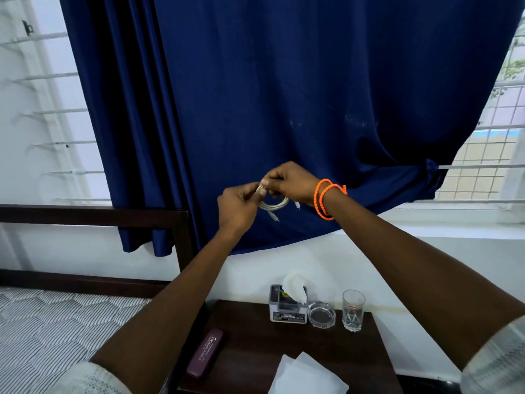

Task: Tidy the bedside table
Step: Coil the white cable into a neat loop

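So, the fingers (262, 185) of both hands are pinched together on a white cable (273, 202) that's wound into a small coil, held up in the air in front of the dark blue curtain (284, 95). The left hand (237, 206) grips the coil from the left side, the right hand (288, 182) from the top right, and the two meet at the top of the loop. Two plug ends dangle loose under the coil. There's an orange beaded bracelet (325, 199) looped twice on the right wrist.

The cable is well above the surface (255, 342), a dark wood bedside table down at the bottom of the view. Both forearms stretch up across the frame, and the left one covers the table's near left corner. On the surface, at the back: a tissue box (287, 307) with a tissue sticking out, a clear glass ashtray (322, 313) just beside it, then a drinking glass (353, 309) to the right. Nearer the left edge lies a maroon case (205, 352) with gold lettering, and some white paper sheets (305, 376) sit at the front edge.

To the left is the bed (42, 331) with a striped mattress and a dark headboard. A barred window (488, 155) shows on either side of the curtain.
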